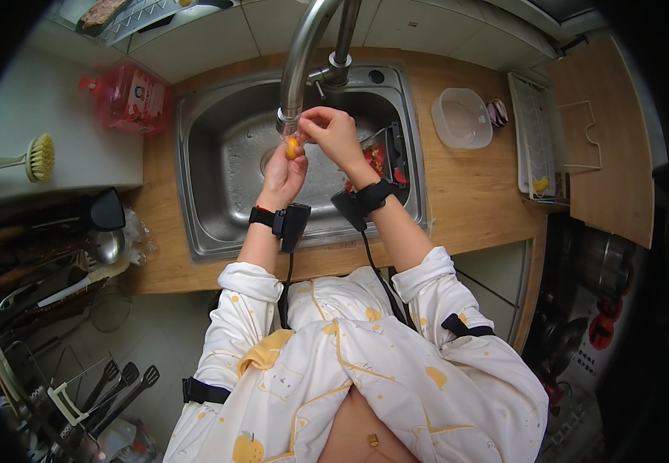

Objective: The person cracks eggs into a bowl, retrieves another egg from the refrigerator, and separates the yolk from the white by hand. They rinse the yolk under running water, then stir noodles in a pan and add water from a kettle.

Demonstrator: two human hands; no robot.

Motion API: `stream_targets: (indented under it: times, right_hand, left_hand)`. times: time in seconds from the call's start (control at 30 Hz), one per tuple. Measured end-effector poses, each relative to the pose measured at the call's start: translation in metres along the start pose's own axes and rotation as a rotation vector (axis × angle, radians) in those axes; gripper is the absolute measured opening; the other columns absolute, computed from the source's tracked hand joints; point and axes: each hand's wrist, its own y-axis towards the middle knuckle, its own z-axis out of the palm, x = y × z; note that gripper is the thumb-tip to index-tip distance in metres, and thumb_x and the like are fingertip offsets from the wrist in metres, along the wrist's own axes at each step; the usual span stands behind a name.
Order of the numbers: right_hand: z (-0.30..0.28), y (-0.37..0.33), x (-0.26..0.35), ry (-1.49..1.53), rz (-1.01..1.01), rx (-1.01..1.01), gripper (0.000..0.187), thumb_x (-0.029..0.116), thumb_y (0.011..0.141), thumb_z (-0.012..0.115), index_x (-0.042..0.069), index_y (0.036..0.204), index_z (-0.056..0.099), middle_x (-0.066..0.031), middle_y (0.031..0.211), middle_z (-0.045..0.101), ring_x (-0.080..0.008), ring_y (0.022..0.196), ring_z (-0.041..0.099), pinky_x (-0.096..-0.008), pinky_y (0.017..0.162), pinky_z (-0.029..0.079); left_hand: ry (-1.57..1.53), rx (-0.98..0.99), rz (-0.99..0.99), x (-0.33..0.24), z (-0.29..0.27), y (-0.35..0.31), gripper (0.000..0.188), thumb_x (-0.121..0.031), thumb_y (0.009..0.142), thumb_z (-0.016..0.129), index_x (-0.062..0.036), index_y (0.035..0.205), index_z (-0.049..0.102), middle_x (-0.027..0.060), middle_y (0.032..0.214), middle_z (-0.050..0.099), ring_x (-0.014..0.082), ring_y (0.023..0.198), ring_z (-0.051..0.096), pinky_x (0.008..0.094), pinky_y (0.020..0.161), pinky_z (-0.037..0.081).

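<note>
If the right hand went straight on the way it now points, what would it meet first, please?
Probably the faucet spout, just beyond the right hand; depth is unclear, so it might pass underneath.

Has a sink (230, 181) ahead in the counter (477, 185), with a faucet (296, 73) at the sink's far edge, fruit (293, 148) in the left hand (282, 176) beneath the spout (289, 121), a bottle (135, 104) and brush (40, 158) left, a tub (462, 119) right.

Two hands (283, 179) (337, 140), two black wristbands (263, 217) (375, 196) and two sleeve straps (206, 391) (469, 329) are counted. One orange item (292, 147), one tap (294, 73), one sink (230, 177) and one tub (462, 127) are noted. One jug (135, 100) and one brush (40, 158) are recorded. Three slotted turners (129, 374) are tallied; other utensils (107, 211) overlap and cannot be counted.
</note>
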Motion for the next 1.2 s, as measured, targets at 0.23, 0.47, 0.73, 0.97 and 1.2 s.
stream_targets:
  times: [0.23,0.47,0.73,0.97,1.2]
  right_hand:
    - [-0.021,0.034,-0.021,-0.678,-0.265,-0.214,0.015,0.017,0.075,0.069,0.013,0.09,0.069,-0.0052,0.082,0.063,-0.0244,0.075,0.064,-0.0359,0.065,0.05]
    - [-0.034,0.043,-0.038,-0.607,-0.238,-0.132,0.016,0.016,0.077,0.068,0.011,0.092,0.069,-0.0059,0.083,0.062,-0.022,0.076,0.063,-0.0331,0.067,0.05]
    - [0.009,-0.016,-0.056,1.129,0.759,0.091,0.026,0.022,0.097,0.041,0.004,0.112,0.053,-0.0088,0.104,0.059,-0.0201,0.098,0.058,-0.0333,0.088,0.047]
    - [0.022,-0.015,-0.032,1.259,0.725,0.16,0.032,0.021,0.098,0.038,0.0,0.12,0.049,-0.0123,0.116,0.056,-0.0225,0.105,0.057,-0.0372,0.098,0.044]
    - [0.028,-0.007,-0.016,0.134,0.102,0.249,0.033,0.021,0.096,0.042,-0.003,0.105,0.061,-0.0071,0.094,0.066,-0.0132,0.091,0.062,-0.0251,0.079,0.049]
  left_hand:
    - [0.058,0.224,-0.037,-0.001,-0.014,-0.003,0.026,-0.03,0.098,0.042,-0.0052,0.099,0.05,-0.0005,0.073,0.048,0.0061,0.053,0.038,0.0187,0.046,0.034]
    - [0.245,-0.046,0.187,0.01,0.014,-0.004,0.028,-0.023,0.098,0.046,0.0,0.114,0.051,0.0059,0.096,0.055,0.0114,0.081,0.052,0.0222,0.069,0.044]
    - [0.531,-0.079,0.445,0.016,0.04,-0.014,0.029,-0.017,0.096,0.051,0.0028,0.117,0.057,0.0117,0.114,0.061,0.0174,0.108,0.057,0.0295,0.096,0.045]
    - [0.678,-0.324,0.828,0.007,0.031,-0.033,0.031,-0.021,0.096,0.053,0.002,0.115,0.057,0.0107,0.113,0.061,0.0163,0.104,0.058,0.0285,0.094,0.045]
    - [0.01,-0.096,0.245,0.008,0.01,-0.02,0.036,-0.028,0.102,0.03,-0.0021,0.123,0.046,0.0094,0.123,0.051,0.0228,0.114,0.05,0.035,0.102,0.038]
